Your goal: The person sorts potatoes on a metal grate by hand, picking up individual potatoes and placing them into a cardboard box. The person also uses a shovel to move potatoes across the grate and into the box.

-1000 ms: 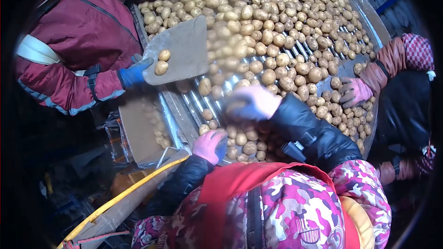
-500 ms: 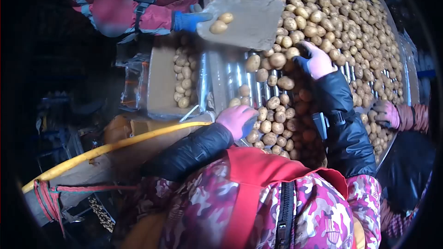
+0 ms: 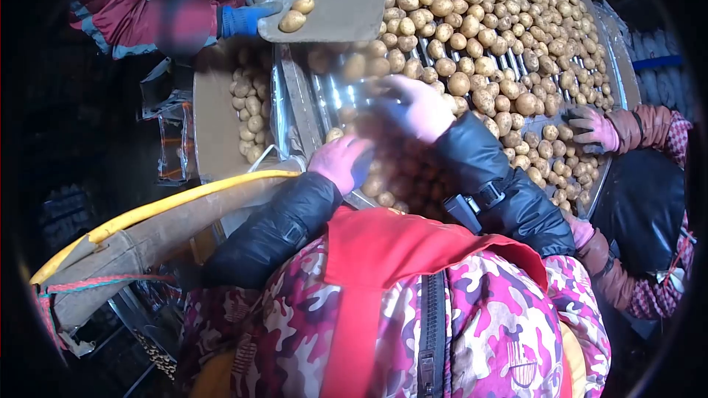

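Observation:
My left hand, in a pink glove with dark fingertips, rests at the near left side of the roller table, its fingers loosely bent beside a potato. Over the rollers my right hand, gloved alike, reaches to the left; its fingers are smeared by motion. Shadowed potatoes lie below my right forearm, close to my body. A broad spread of potatoes covers the rollers beyond it.
At the upper left a co-worker's blue-gloved hand holds a flat scoop bearing two potatoes. Below it stands a box of potatoes. Another person's gloved hand is at the right edge. A yellow hose runs along the left.
My right hand has swept left across the rollers, towards my left hand. The whole view has shifted, with the scoop and box now farther left. The hand at the right has its fingers more spread.

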`<move>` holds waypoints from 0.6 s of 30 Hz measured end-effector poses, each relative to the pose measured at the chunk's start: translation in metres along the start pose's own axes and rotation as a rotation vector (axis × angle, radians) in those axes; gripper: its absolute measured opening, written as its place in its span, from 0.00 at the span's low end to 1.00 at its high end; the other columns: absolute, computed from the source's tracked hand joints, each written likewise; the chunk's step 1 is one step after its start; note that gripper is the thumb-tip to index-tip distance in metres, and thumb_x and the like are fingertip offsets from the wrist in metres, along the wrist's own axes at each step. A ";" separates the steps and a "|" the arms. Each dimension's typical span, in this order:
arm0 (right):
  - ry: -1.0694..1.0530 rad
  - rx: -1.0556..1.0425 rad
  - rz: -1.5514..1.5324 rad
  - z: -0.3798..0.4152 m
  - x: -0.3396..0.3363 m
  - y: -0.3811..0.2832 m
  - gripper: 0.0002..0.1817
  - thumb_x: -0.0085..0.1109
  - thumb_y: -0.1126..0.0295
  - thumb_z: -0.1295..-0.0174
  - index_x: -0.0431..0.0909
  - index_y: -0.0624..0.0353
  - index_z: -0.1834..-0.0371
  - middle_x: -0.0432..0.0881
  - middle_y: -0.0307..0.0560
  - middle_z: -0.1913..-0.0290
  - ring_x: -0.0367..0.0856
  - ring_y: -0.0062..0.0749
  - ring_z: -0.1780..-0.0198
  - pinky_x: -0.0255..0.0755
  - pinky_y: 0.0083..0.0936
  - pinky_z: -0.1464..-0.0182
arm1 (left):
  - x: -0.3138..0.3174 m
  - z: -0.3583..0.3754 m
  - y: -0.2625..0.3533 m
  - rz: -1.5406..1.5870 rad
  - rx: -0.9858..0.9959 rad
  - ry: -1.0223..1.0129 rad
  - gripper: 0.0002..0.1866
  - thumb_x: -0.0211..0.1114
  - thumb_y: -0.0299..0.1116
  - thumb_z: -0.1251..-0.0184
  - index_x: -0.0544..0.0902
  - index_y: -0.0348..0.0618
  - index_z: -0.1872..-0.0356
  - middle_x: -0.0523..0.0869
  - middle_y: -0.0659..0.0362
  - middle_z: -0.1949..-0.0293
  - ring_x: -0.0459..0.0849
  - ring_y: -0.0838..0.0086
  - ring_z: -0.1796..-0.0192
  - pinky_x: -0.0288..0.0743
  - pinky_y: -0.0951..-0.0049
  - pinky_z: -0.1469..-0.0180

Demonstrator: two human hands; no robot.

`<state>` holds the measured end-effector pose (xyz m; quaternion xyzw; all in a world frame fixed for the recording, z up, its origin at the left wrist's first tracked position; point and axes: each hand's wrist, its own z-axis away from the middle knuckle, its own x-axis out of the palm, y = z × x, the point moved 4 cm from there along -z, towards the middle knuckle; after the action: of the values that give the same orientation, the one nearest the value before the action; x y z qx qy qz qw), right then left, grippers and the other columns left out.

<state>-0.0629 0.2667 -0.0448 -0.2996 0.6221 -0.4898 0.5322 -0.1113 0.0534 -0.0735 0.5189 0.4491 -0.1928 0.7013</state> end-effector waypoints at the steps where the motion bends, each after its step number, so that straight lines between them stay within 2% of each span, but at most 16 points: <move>1: -0.081 -0.133 0.311 0.001 0.007 -0.018 0.19 0.66 0.59 0.35 0.84 0.58 0.46 0.84 0.56 0.52 0.86 0.54 0.47 0.80 0.47 0.45 | -0.005 -0.001 0.006 0.017 0.068 0.122 0.12 0.69 0.35 0.33 0.86 0.48 0.50 0.87 0.51 0.55 0.88 0.50 0.53 0.83 0.52 0.51; 2: -0.284 -0.113 0.589 0.003 0.017 -0.030 0.20 0.67 0.59 0.37 0.84 0.57 0.45 0.83 0.56 0.49 0.86 0.51 0.45 0.80 0.45 0.43 | -0.006 -0.002 0.008 0.017 0.066 0.088 0.12 0.69 0.35 0.34 0.86 0.48 0.51 0.87 0.52 0.56 0.88 0.50 0.53 0.83 0.52 0.51; 4: -0.377 -0.204 0.871 0.007 0.039 -0.036 0.19 0.66 0.59 0.37 0.85 0.56 0.47 0.83 0.56 0.48 0.86 0.49 0.45 0.81 0.44 0.43 | -0.010 -0.002 0.008 0.001 0.060 0.018 0.12 0.70 0.36 0.36 0.86 0.47 0.53 0.86 0.52 0.56 0.88 0.50 0.53 0.83 0.53 0.51; 5: -0.338 -0.239 0.885 0.006 0.047 -0.038 0.18 0.66 0.60 0.39 0.85 0.55 0.47 0.85 0.53 0.51 0.88 0.47 0.49 0.82 0.42 0.45 | -0.010 -0.001 0.006 -0.056 0.060 0.000 0.12 0.70 0.38 0.39 0.86 0.47 0.56 0.86 0.52 0.57 0.88 0.51 0.54 0.84 0.53 0.52; 8: -0.452 -0.178 0.887 -0.008 0.055 -0.043 0.17 0.65 0.62 0.38 0.86 0.55 0.48 0.88 0.52 0.52 0.90 0.46 0.49 0.83 0.44 0.45 | -0.014 0.001 0.007 -0.031 0.063 -0.020 0.12 0.71 0.38 0.41 0.86 0.48 0.57 0.86 0.53 0.58 0.88 0.52 0.54 0.84 0.53 0.53; 9: -0.511 -0.087 0.887 -0.015 0.056 -0.041 0.16 0.63 0.63 0.36 0.88 0.56 0.49 0.91 0.52 0.52 0.91 0.45 0.47 0.83 0.43 0.44 | -0.010 0.001 0.005 -0.053 0.122 -0.023 0.13 0.70 0.37 0.42 0.84 0.47 0.57 0.84 0.53 0.60 0.86 0.53 0.55 0.82 0.53 0.54; 12: -0.657 -0.053 0.887 -0.028 0.060 -0.038 0.15 0.61 0.63 0.34 0.90 0.57 0.50 0.91 0.53 0.50 0.92 0.45 0.46 0.84 0.41 0.44 | -0.005 0.002 -0.001 0.009 0.212 -0.013 0.12 0.70 0.38 0.42 0.84 0.47 0.58 0.84 0.54 0.60 0.86 0.54 0.55 0.82 0.54 0.55; 16: -0.605 0.000 0.774 -0.028 0.056 -0.043 0.15 0.64 0.66 0.37 0.90 0.56 0.50 0.91 0.56 0.53 0.92 0.47 0.48 0.85 0.40 0.46 | -0.015 0.001 0.006 0.034 0.181 0.029 0.11 0.70 0.36 0.44 0.85 0.49 0.59 0.83 0.55 0.61 0.85 0.56 0.56 0.81 0.54 0.56; 18: -0.413 0.044 0.640 -0.020 0.043 -0.044 0.16 0.66 0.62 0.36 0.88 0.54 0.47 0.90 0.58 0.54 0.91 0.53 0.47 0.83 0.44 0.45 | -0.023 -0.002 0.010 0.056 0.164 -0.017 0.14 0.71 0.32 0.44 0.87 0.47 0.56 0.86 0.55 0.58 0.87 0.55 0.54 0.83 0.56 0.53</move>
<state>-0.0999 0.2187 -0.0205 -0.1710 0.5532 -0.2415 0.7787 -0.1170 0.0543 -0.0486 0.5854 0.4113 -0.2134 0.6653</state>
